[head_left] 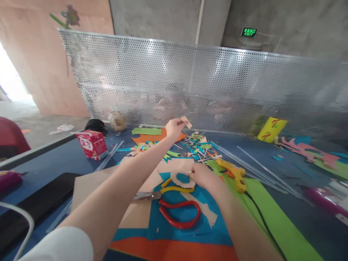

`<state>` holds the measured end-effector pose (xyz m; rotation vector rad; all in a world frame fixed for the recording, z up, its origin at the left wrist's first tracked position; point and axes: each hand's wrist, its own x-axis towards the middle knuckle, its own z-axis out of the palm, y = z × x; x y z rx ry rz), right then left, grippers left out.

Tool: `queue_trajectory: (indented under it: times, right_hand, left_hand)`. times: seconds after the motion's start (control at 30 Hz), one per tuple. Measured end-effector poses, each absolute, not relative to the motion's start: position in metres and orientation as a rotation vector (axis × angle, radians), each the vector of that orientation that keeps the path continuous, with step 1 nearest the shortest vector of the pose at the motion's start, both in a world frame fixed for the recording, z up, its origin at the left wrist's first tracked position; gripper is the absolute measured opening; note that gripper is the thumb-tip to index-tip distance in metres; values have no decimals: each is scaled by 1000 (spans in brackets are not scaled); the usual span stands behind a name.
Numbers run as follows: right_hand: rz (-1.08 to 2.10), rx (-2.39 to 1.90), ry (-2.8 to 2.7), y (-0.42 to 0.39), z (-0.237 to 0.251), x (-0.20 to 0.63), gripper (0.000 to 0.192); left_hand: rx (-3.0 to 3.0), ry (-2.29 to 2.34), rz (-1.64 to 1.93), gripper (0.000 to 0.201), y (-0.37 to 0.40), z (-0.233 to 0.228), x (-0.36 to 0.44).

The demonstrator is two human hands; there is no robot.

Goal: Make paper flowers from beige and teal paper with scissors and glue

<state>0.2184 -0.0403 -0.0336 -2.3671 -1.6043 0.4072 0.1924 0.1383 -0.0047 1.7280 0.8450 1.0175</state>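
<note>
Peach paper piece: pinched between the thumb and fingers of your left hand, beyond the work sheets.
Serrated paper ring: beside the yellow scissor handle; fingertips of your right hand are drawn together at its right edge, whether gripping or merely touching you cannot tell.
Scissors: red loop nearest you, blades pointing left toward your left forearm.
Layered sheets: blue sheet under the scissor handles, peach sheet to its left, orange sheet along your near side, green sheet to your right.
Glue gun: beyond the green sheet's near part; its cord runs back toward you across the green.
Offcut heap: limits your forward reach; clear sticks extend rightward.
Blue tabletop: surface shows between those sticks and the pink offcuts.
Left edge: grey trim, with a pink box just inside and floor beyond.
Far edge: bounded by a perforated metal panel; concrete wall and lit exit sign behind.
</note>
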Motion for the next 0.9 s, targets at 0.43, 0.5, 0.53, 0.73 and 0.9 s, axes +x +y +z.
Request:
queue_trajectory:
  times: [0.43,0.5,0.53,0.73,0.9]
  right_hand:
    - [447,-1948,-1443,-38,-25,224,11]
    - [494,-1869,-1440,-39,-24,222,17]
    - [519,-1833,-1444,-40,-24,221,20]
    - [713,-1621,-1427,-43,-25,208,29]
    - [809,-1605,-1384,-45,-29,191,27]
  left_hand:
    - [1601,771,819,10,105,5,129]
    - [1642,729,841,8,98,11,106]
    - [1670,718,867,7,94,14,94]
    - [1812,763,987,7,73,21,32]
    - [1826,848,979,7,65,0,13]
